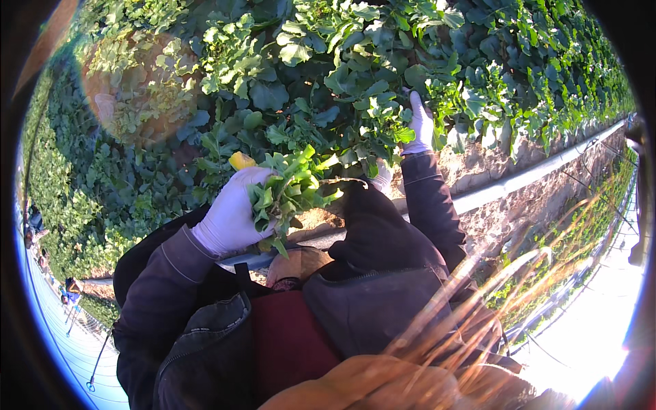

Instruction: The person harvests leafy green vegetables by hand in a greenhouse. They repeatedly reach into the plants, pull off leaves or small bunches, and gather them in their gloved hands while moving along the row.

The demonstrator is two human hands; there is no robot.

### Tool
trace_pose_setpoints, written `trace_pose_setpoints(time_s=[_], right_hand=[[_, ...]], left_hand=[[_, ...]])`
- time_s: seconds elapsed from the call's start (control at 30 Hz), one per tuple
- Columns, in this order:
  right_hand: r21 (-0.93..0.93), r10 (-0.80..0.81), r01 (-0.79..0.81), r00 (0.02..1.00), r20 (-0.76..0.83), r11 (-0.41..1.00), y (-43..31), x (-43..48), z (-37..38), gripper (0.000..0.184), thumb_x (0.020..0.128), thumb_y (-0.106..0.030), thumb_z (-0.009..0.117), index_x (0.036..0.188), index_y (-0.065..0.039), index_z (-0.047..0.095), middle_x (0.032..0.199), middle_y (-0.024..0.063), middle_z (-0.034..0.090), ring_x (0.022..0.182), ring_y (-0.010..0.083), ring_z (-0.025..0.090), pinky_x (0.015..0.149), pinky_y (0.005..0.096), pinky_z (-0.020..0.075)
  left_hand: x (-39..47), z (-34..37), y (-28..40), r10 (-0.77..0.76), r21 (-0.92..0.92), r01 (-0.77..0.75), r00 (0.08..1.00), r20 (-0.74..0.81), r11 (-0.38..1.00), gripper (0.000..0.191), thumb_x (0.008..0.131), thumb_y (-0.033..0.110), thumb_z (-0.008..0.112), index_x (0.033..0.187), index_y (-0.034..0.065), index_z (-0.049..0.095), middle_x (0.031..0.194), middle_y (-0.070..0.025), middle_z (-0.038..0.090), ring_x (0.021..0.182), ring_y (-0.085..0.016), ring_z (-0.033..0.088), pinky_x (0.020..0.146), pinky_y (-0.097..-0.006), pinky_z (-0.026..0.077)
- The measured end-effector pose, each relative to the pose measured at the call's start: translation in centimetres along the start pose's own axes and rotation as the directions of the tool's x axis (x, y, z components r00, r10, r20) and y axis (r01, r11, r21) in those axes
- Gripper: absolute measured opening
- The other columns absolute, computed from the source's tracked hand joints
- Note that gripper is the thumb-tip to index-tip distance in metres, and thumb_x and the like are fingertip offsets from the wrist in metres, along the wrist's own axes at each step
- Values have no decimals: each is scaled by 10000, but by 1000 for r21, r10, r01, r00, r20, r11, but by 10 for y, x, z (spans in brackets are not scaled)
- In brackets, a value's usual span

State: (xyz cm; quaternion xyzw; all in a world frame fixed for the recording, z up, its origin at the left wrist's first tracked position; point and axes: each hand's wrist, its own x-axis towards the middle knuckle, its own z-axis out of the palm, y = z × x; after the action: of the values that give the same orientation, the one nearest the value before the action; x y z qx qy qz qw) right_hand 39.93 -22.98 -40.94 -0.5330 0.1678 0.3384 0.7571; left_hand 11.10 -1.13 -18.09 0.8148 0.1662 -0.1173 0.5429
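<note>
My left hand (233,207), in a white glove, is closed around a bunch of cut leafy greens (292,192) in front of my chest. Short pale-green stem ends and leaves stick out on its right side, with a thin dry stalk trailing off. A yellow leaf (242,161) shows just above the knuckles. Further out, my right hand (421,125), gloved too, reaches into the standing leafy green plants (382,115). One finger points away from me along the foliage. Leaves hide the other fingers, so whether they grip a stem is unclear.
Dense greens fill the bed ahead and to the left. A pale pipe or rail (538,166) runs along the bare soil bank (492,225) at right. Blurred orange strands (476,302) cross the lower right. Another person (72,291) is far off at the left.
</note>
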Motion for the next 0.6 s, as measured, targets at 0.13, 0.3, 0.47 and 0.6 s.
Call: trace_pose_setpoints(time_s=[0.13, 0.3, 0.47, 0.6], right_hand=[[-23, -22, 24, 996, 86, 999, -1, -1, -5, 333, 1012, -255, 573, 1206, 3, 655, 1163, 102, 692, 1022, 220, 670, 926, 368, 533], [113, 35, -44, 996, 82, 993, -4, -6, -7, 303, 997, -260, 599, 1149, -7, 669, 1105, 102, 701, 984, 233, 672, 898, 392, 540], [105, 141, -126, 979, -150, 986, 1, 4, -3, 303, 940, -305, 697, 1025, -16, 670, 982, 106, 703, 860, 243, 677, 784, 401, 564], [69, 107, -96, 977, -186, 993, 10, 10, -1, 302, 948, -277, 686, 1079, -6, 661, 1013, 116, 702, 885, 246, 680, 788, 393, 566]], left_hand=[[-5, 1, 1, 2, 8, -2, 1000, -5, 1000, 486, 682, 137, 755, 1122, 31, 578, 1048, -158, 620, 1042, -378, 584, 961, -453, 458], [-11, 5, 0, 32, 73, -30, 999, -34, 997, 488, 685, 137, 757, 1125, 30, 576, 1049, -162, 618, 1043, -382, 585, 964, -452, 458], [-15, 4, -3, -47, 47, 43, 995, 85, 998, 609, 740, 215, 817, 1243, 17, 536, 1132, -147, 577, 1064, -319, 556, 980, -408, 438], [-19, 6, 1, 35, 68, -36, 999, 14, 997, 574, 725, 192, 799, 1209, 22, 542, 1108, -154, 581, 1048, -340, 563, 967, -423, 446]])
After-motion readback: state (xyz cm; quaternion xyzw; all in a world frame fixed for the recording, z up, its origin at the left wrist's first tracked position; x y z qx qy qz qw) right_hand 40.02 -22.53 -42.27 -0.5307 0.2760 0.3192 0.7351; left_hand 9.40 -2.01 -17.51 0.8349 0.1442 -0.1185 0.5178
